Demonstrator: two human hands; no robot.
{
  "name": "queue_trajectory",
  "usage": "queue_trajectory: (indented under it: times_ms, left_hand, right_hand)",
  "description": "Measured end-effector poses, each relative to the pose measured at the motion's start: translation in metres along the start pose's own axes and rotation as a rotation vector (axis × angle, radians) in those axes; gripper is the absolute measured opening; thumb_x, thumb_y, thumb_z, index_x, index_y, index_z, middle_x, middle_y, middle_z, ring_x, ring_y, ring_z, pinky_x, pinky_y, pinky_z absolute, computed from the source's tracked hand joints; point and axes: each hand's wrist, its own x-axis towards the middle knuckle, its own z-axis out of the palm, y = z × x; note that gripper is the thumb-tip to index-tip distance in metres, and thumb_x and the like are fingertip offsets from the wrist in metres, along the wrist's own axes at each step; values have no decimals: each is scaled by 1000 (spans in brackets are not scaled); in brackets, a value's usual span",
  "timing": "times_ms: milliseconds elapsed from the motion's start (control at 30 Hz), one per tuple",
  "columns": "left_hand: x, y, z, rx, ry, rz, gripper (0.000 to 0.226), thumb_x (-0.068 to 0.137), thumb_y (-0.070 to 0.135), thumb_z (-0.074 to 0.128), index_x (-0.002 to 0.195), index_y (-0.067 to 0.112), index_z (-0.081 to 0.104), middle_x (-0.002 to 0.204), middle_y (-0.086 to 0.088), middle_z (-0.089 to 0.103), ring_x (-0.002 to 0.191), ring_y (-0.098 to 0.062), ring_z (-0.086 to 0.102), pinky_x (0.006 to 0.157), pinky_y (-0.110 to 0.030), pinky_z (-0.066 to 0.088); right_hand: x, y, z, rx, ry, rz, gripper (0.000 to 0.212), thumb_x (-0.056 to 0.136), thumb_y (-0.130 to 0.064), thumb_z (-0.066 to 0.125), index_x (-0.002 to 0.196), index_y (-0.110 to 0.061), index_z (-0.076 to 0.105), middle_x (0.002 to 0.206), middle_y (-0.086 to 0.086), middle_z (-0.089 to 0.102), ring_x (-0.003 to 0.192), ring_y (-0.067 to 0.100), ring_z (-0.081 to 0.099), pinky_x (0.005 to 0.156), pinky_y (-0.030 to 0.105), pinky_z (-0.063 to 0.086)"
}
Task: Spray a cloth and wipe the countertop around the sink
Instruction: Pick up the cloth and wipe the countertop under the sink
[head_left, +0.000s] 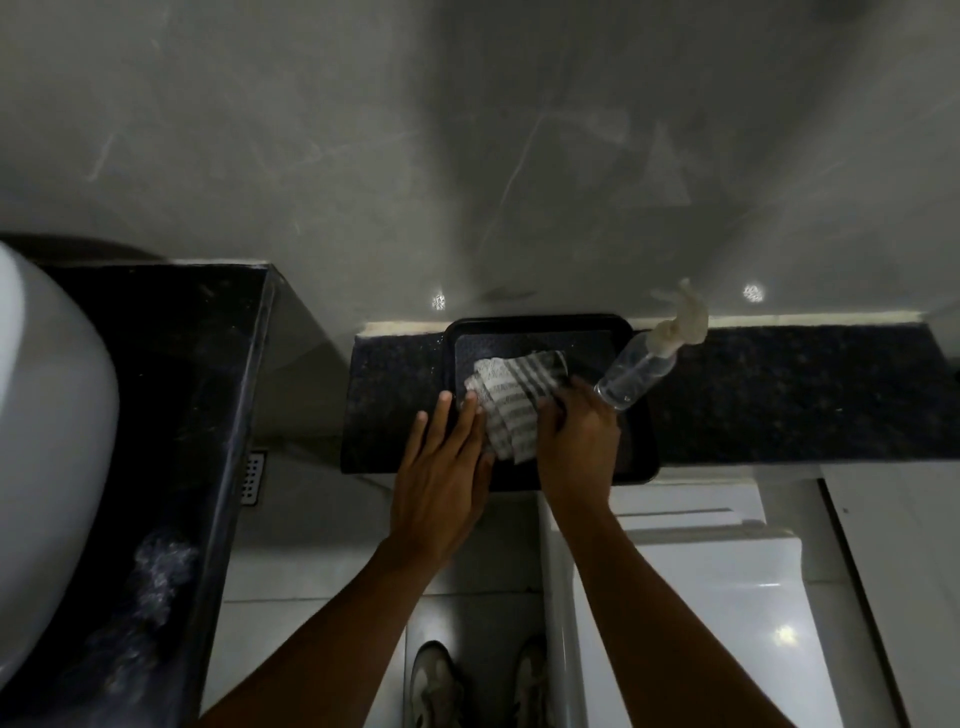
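Note:
A striped grey-and-white cloth (511, 400) lies crumpled in a black tray (639, 441) on a dark speckled ledge (779, 395). My left hand (441, 467) rests flat, fingers spread, with its fingertips on the cloth's left edge and the tray's rim. My right hand (576, 436) presses on the cloth's right side, fingers curled over the fabric. A clear spray bottle (636, 371) with a pale trigger head stands tilted at the tray's far right corner, just beyond my right hand. The white sink (47, 457) sits on a black countertop (171, 415) at the left.
A grey wall rises behind the ledge. A gap with white floor tiles and a small floor drain (253, 478) separates the sink counter from the ledge. White fixtures (701, 597) stand below at the right. My shoes (478, 686) show at the bottom.

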Motion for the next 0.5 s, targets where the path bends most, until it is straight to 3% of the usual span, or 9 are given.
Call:
queue_trajectory:
  times_ms: [167, 300, 400, 500]
  left_hand:
    - [2, 2, -4, 34, -51, -19, 58, 101, 40, 14, 147, 10, 32, 157, -9, 31, 147, -34, 17, 118, -55, 20]
    - [1, 3, -6, 19, -55, -21, 55, 101, 38, 20, 148, 11, 30, 158, -8, 29, 148, -35, 13, 119, -55, 16]
    - [-1, 2, -6, 9, -46, -23, 55, 101, 38, 18, 149, 12, 29, 158, -7, 30, 148, -34, 14, 118, -57, 17]
    - [-4, 1, -9, -24, -78, 2, 56, 102, 42, 13, 148, 15, 29, 158, -5, 29, 148, -32, 13, 118, -57, 20]
  right_hand:
    - [4, -7, 3, 103, -2, 116, 19, 94, -14, 61, 113, -8, 62, 110, 10, 68, 101, 22, 67, 88, 30, 53]
    - [18, -6, -4, 327, -148, 327, 38, 84, -8, 73, 118, -4, 58, 108, 8, 69, 96, 20, 68, 86, 30, 55]
    - [21, -8, -7, 300, -319, 314, 17, 82, -5, 73, 88, -18, 64, 82, -7, 64, 71, 4, 60, 61, 12, 45]
    - [14, -10, -11, 275, -334, 231, 13, 87, -5, 67, 98, -11, 66, 83, -6, 62, 75, 8, 59, 73, 18, 48]
